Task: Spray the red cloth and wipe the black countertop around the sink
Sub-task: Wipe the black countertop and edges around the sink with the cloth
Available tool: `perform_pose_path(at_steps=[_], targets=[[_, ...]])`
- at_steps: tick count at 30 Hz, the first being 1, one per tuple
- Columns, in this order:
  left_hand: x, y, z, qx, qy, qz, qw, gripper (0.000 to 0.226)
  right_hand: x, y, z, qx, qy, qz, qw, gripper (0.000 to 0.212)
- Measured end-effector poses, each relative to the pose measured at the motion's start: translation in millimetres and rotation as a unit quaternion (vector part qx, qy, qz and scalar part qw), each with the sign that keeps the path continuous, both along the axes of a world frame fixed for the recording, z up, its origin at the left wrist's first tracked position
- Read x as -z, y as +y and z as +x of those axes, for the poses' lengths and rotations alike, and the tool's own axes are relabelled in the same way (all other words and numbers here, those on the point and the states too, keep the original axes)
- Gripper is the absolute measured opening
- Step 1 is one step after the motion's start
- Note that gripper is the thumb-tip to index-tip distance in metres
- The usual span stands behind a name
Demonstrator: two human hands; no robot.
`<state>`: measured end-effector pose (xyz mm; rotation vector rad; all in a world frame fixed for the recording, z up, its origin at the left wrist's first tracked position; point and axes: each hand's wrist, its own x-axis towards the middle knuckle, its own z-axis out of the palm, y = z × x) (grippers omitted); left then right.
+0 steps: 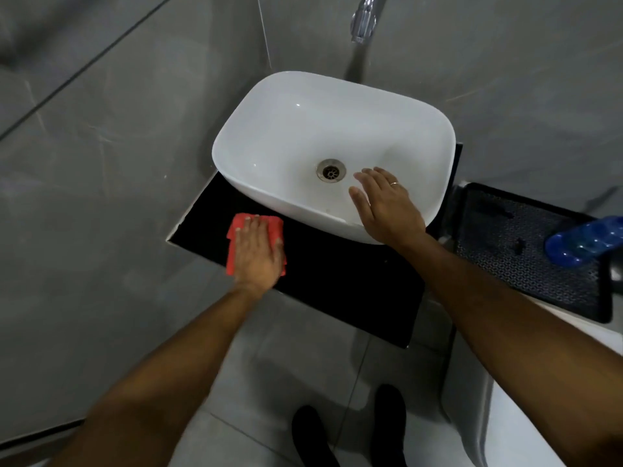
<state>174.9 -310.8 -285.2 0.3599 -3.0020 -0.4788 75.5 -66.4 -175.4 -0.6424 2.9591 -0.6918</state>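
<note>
- Pressing flat, the left hand [258, 252] lies palm-down on the red cloth [236, 244] with its fingers spread; it pins the cloth to the surface rather than clenching it, which suits a wiping stroke.
- From the head view, the cloth sits on the black countertop [337, 284] at its left front part, just beside the near-left wall of the white sink [286, 136] and close to the countertop's left edge by the grey tiled wall [101, 163].
- The right hand [387, 210] is open and empty, resting on the sink's near rim with fingers reaching toward the drain [331, 170]; I judge it steadies the body while the other arm works.
- A blue bottle [585, 241] lies on a black perforated tray [526, 274] to the right, well apart from both hands; whether it is the sprayer cannot be told.
- A chrome tap [364, 18] hangs above the sink's far side.
- Most of the countertop's front strip seems yet to be covered, so the wipe looks to be in progress.
</note>
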Motion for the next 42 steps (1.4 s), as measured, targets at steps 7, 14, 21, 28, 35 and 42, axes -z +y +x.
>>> perform_pose_path(at_steps=[7, 14, 21, 28, 35, 42], targets=[[2.7, 185.9, 17.3, 0.02, -0.066, 0.024, 0.997, 0.071, -0.4, 1.4, -0.6, 0.003, -0.011, -0.003, 1.0, 0.049], [6.2, 258.9, 8.3, 0.216, -0.118, -0.063, 0.967, 0.067, 2.2, 2.6, -2.4, -0.01, -0.01, 0.002, 1.0, 0.049], [0.5, 232.4, 11.5, 0.281, -0.041, -0.01, 0.959, 0.047, 2.5, 4.0, -3.3, -0.015, 0.0, 0.003, 1.0, 0.05], [26.1, 164.9, 86.0, 0.473, 0.023, -0.111, 0.874, 0.056, 1.2, 3.3, -2.5, -0.018, 0.002, 0.004, 1.0, 0.05], [9.3, -3.0, 51.0, 0.496, 0.023, -0.189, 0.847, 0.037, 2.7, 4.9, -3.1, -0.03, 0.022, 0.011, 0.999, 0.05], [-8.3, -167.3, 34.5, 0.352, 0.004, -0.191, 0.916, 0.037, 4.8, 3.1, -5.5, -0.041, 0.022, 0.007, 0.999, 0.055]])
